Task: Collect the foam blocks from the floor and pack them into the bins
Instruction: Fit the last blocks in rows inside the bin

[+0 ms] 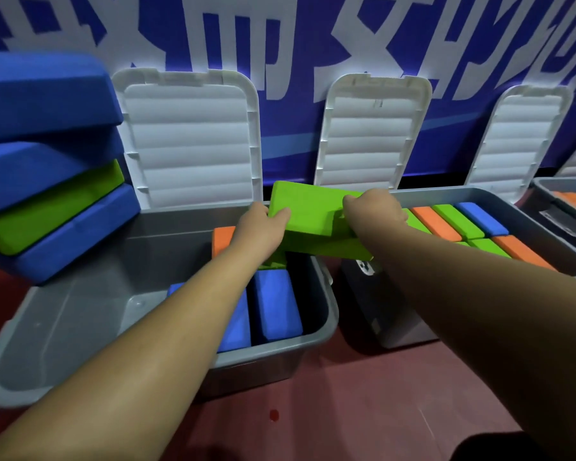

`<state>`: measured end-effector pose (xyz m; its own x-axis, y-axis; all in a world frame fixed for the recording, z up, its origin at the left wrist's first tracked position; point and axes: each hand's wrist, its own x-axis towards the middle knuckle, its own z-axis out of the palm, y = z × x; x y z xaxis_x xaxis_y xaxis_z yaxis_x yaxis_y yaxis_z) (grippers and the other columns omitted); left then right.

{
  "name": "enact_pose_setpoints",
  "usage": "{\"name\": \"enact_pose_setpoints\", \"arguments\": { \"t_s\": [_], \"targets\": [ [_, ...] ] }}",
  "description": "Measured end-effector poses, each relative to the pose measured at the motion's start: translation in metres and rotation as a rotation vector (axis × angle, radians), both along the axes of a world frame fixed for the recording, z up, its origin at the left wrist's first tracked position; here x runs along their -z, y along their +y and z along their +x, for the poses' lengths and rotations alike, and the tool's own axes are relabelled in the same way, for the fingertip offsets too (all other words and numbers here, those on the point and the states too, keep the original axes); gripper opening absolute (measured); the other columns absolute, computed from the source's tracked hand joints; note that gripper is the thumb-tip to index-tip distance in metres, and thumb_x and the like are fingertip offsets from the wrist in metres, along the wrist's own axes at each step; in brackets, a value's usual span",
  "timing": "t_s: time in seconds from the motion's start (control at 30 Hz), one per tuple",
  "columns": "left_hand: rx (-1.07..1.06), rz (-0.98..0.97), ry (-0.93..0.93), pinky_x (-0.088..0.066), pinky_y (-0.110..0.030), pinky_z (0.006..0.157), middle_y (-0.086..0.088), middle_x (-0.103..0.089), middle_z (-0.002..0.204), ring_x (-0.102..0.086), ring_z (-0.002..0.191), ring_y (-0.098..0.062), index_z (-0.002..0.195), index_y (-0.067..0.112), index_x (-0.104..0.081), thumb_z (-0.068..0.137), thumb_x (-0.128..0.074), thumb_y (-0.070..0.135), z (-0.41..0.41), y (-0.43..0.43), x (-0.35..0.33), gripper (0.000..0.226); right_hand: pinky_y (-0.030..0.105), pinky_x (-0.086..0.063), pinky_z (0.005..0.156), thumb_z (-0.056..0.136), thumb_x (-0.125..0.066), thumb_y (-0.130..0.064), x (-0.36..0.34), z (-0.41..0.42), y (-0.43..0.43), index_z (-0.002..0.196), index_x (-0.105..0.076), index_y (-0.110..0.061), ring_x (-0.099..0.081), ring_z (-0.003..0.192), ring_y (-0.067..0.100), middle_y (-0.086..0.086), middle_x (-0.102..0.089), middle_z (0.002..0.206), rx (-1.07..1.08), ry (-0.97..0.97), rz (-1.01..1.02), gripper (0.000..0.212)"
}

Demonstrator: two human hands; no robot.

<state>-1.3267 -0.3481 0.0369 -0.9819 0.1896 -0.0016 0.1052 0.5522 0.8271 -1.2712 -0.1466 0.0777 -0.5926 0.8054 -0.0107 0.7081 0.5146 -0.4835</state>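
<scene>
Both hands hold a green foam block (pixel 313 216) above the far right corner of the left grey bin (pixel 280 356). My left hand (pixel 263 227) grips its left end and my right hand (pixel 373 206) grips its right end. Under the block, inside this bin, stand two blue blocks (pixel 276 304), an orange block (pixel 222 239) and a sliver of green. The bin's left half shows bare floor. The middle grey bin (pixel 569 257) is filled with orange, green and blue blocks.
A stack of blue and green foam blocks (pixel 47 181) leans at the far left beside the left bin. White lids (pixel 190 138) stand open against the blue banner wall. A third bin (pixel 566 201) with orange blocks sits at the far right. Red floor lies in front.
</scene>
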Motion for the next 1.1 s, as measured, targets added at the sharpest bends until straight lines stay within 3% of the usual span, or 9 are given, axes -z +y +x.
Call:
{"name": "enact_pose_setpoints", "arguments": {
  "t_s": [0.1, 0.2, 0.3, 0.43, 0.6, 0.7, 0.83, 0.97, 1.1],
  "targets": [
    [-0.119, -0.018, 0.0, -0.035, -0.032, 0.068, -0.019, -0.068, 0.108, -0.063, 0.095, -0.036, 0.115, 0.0, -0.063, 0.094, -0.063, 0.051, -0.016, -0.03, 0.001, 0.055, 0.04, -0.045, 0.084, 0.086, -0.046, -0.046, 0.002, -0.007, -0.02, 0.097, -0.063, -0.016, -0.059, 0.105, 0.038, 0.013, -0.067, 0.111, -0.09, 0.104, -0.129, 0.036],
    [-0.226, -0.014, -0.021, -0.042, -0.036, 0.074, -0.027, -0.067, 0.119, -0.065, 0.109, -0.042, 0.119, -0.006, -0.061, 0.095, -0.063, 0.044, -0.031, -0.063, 0.0, 0.055, 0.046, -0.049, 0.093, 0.077, -0.042, -0.053, -0.006, -0.017, -0.054, 0.104, -0.068, -0.01, -0.06, 0.109, 0.043, 0.016, -0.069, 0.112, -0.092, 0.18, -0.098, 0.057],
    [-0.34, -0.022, -0.066, -0.047, -0.038, 0.085, -0.028, -0.063, 0.132, -0.062, 0.119, -0.043, 0.127, -0.007, -0.057, 0.099, -0.056, 0.032, -0.036, -0.097, 0.0, 0.049, 0.041, -0.048, 0.083, 0.073, -0.042, -0.055, -0.009, -0.031, -0.092, 0.101, -0.069, -0.01, -0.062, 0.099, 0.039, 0.016, -0.069, 0.104, -0.198, 0.309, -0.179, 0.059],
    [-0.462, -0.048, -0.119, -0.046, -0.042, 0.099, -0.026, -0.054, 0.145, -0.056, 0.128, -0.043, 0.141, -0.005, -0.04, 0.102, -0.048, 0.021, -0.03, -0.136, 0.002, 0.048, 0.038, -0.048, 0.097, 0.081, -0.052, -0.052, -0.008, -0.04, -0.139, 0.124, -0.069, -0.019, -0.059, 0.112, 0.032, 0.013, -0.06, 0.124, -0.359, 0.435, -0.308, 0.057],
    [-0.266, 0.133, -0.335, -0.063, -0.054, 0.081, -0.018, -0.069, 0.123, -0.071, 0.102, -0.036, 0.109, 0.019, -0.069, 0.087, -0.051, 0.05, -0.04, -0.177, 0.035, 0.041, 0.044, -0.044, 0.109, 0.081, -0.051, -0.056, -0.008, -0.043, -0.175, 0.135, -0.066, -0.026, -0.055, 0.124, 0.026, 0.004, -0.052, 0.131, -0.494, 0.479, -0.269, 0.063],
    [-0.067, 0.057, -0.479, -0.053, -0.037, 0.084, 0.002, -0.073, 0.114, -0.066, 0.099, -0.02, 0.114, 0.035, -0.07, 0.097, -0.049, 0.058, -0.02, -0.185, 0.04, 0.036, 0.041, -0.046, 0.108, 0.085, -0.056, -0.049, -0.001, -0.043, -0.186, 0.125, -0.072, -0.026, -0.056, 0.121, 0.019, 0.0, -0.056, 0.126, -0.656, 0.49, -0.204, 0.048],
    [-0.008, 0.002, -0.571, -0.052, -0.039, 0.078, -0.006, -0.076, 0.109, -0.065, 0.088, -0.025, 0.116, 0.029, -0.071, 0.101, -0.045, 0.041, -0.006, -0.183, 0.048, 0.032, 0.033, -0.037, 0.114, 0.094, -0.059, -0.03, 0.009, -0.045, -0.207, 0.126, -0.074, -0.021, -0.05, 0.125, 0.022, 0.001, -0.059, 0.129, -0.905, 0.481, 0.024, 0.036],
    [-0.078, 0.049, -0.519, -0.058, -0.042, 0.07, -0.014, -0.073, 0.104, -0.066, 0.083, -0.029, 0.11, 0.017, -0.071, 0.104, -0.049, 0.021, -0.016, -0.188, 0.062, 0.023, 0.036, -0.032, 0.117, 0.096, -0.054, -0.023, 0.022, -0.056, -0.224, 0.132, -0.07, -0.017, -0.045, 0.129, 0.032, 0.006, -0.055, 0.136, -0.941, 0.354, 0.106, 0.04],
    [-0.091, 0.211, -0.624, -0.063, -0.053, 0.079, -0.014, -0.07, 0.105, -0.065, 0.09, -0.029, 0.115, 0.012, -0.069, 0.104, -0.053, 0.034, -0.025, -0.192, 0.069, 0.029, 0.037, -0.036, 0.113, 0.097, -0.056, -0.03, 0.034, -0.063, -0.222, 0.127, -0.074, -0.019, -0.049, 0.125, 0.035, 0.012, -0.058, 0.13, -0.972, 0.191, 0.161, 0.036]
  ]
}}
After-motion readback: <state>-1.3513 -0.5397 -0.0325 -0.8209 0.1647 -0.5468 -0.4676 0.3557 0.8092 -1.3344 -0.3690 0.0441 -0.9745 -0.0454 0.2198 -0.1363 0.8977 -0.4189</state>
